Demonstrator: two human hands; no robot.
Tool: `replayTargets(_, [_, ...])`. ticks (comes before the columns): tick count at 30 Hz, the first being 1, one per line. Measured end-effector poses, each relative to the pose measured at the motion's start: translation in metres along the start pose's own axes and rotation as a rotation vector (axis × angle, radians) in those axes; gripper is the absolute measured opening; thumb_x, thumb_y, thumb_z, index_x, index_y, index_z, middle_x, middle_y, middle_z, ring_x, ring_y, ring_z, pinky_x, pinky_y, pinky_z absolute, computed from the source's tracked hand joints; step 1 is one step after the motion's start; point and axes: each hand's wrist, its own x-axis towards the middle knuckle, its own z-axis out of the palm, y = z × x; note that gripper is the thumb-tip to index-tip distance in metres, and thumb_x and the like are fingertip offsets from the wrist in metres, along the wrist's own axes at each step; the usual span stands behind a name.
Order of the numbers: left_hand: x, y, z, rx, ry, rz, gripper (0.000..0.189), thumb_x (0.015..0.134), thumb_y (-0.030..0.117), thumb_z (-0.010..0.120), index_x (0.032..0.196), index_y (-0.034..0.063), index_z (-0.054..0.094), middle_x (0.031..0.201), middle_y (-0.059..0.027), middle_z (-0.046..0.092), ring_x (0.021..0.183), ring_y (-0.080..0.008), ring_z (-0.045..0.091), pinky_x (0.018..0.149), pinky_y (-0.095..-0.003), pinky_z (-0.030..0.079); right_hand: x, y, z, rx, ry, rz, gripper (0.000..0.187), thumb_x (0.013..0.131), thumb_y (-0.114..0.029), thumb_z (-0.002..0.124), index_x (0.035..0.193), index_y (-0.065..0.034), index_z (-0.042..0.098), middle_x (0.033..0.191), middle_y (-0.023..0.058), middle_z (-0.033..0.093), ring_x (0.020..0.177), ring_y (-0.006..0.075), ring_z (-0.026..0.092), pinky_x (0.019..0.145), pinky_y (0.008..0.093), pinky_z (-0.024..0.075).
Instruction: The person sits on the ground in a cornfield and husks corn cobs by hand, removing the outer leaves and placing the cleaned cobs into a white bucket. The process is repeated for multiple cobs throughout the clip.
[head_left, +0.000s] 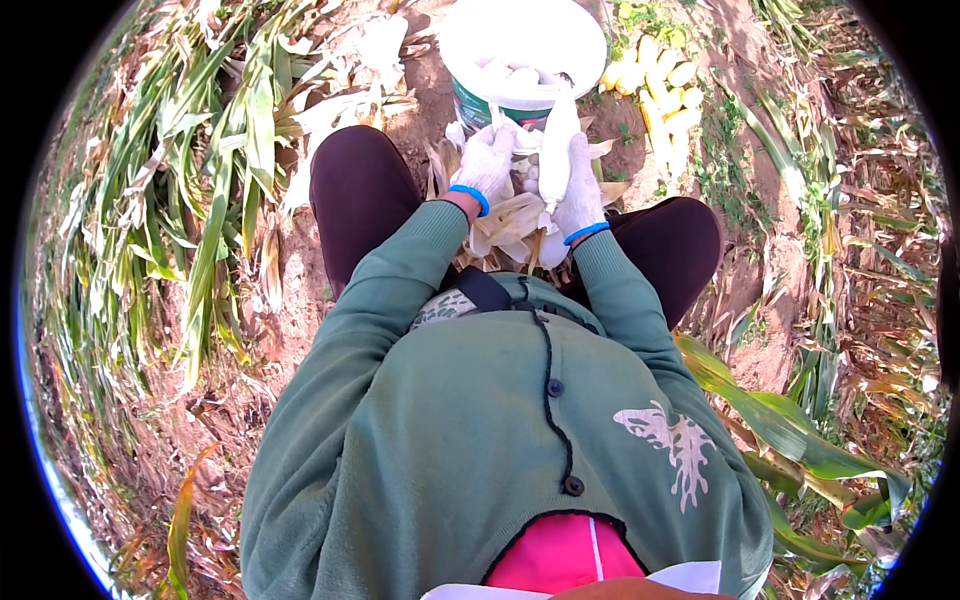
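An ear of corn (559, 150), overexposed to near white, stands upright in my right hand (585, 191), which wears a white knit glove with a blue cuff. The ear's tip reaches over the bucket's near rim. My left hand (484, 159), gloved the same way, is closed around pale strips of corn husk (454, 133) just left of the ear. Its fingertips are hard to make out in the glare. Peeled dry husks (504, 223) lie heaped between my legs, below both hands.
A white-rimmed bucket (448, 46) with pale, overexposed contents stands just beyond my hands. Yellow corn ears (664, 90) lie piled on the soil to its right. Cut corn stalks and leaves (225, 142) cover the left ground. More leaves (795, 435) lie at right. My bent knees (364, 199) flank the husks.
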Motion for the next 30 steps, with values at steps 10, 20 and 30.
replayTargets(10, [-0.009, 0.02, -0.001, -0.608, -0.195, -0.158, 0.035, 0.102, 0.035, 0.045, 0.116, 0.0041, 0.051, 0.099, -0.0099, 0.058, 0.089, -0.0218, 0.062, 0.079, -0.0376, 0.055, 0.021, 0.023, -0.015, 0.17, 0.255, -0.042, 0.044, 0.09, -0.027, 0.065, 0.125, -0.0044, 0.052, 0.111, 0.0097, 0.061, 0.096, 0.024, 0.065, 0.077, 0.0382, 0.0568])
replayTargets(20, [-0.035, 0.004, 0.006, -0.172, -0.144, -0.354, 0.04, 0.098, 0.045, 0.05, 0.092, 0.0076, 0.063, 0.074, 0.0027, 0.054, 0.064, -0.0077, 0.05, 0.053, -0.0242, 0.037, 0.028, 0.004, -0.025, -0.807, 1.026, -0.277, 0.066, 0.075, -0.03, 0.07, 0.122, 0.0107, 0.048, 0.11, 0.0238, 0.065, 0.095, 0.0337, 0.066, 0.081, 0.0382, 0.0526])
replayTargets(30, [-0.005, 0.005, -0.001, 0.211, -0.148, -0.033, 0.069, 0.092, 0.055, 0.052, 0.133, -0.0015, 0.045, 0.111, -0.0191, 0.061, 0.102, -0.0275, 0.059, 0.092, -0.0355, 0.046, 0.024, -0.005, -0.015, 0.003, 0.309, -0.102, 0.043, 0.083, -0.022, 0.074, 0.115, 0.0034, 0.06, 0.098, 0.011, 0.068, 0.076, 0.0199, 0.068, 0.064, 0.0306, 0.0548])
